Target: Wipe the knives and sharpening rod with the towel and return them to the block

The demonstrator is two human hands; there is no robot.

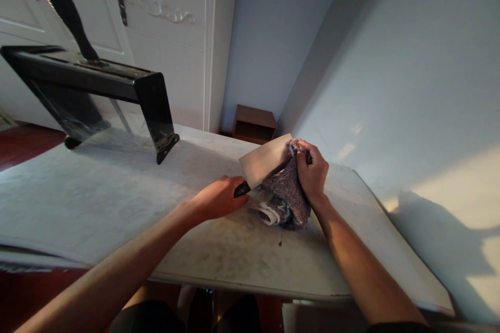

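Note:
My left hand (221, 199) grips the dark handle of a broad cleaver (264, 161), its blade held up over the white tabletop (117, 192). My right hand (312, 173) presses a grey-purple cloth (284, 195) against the far end of the blade. The cloth hangs down from that hand and bunches on the table, with a white fold showing at its lower left.
A black knife rack (94, 80) stands at the back left of the table with one dark knife handle (68, 13) sticking up from it. A pale wall runs along the right side. A small brown cabinet (253, 124) sits on the floor beyond the table.

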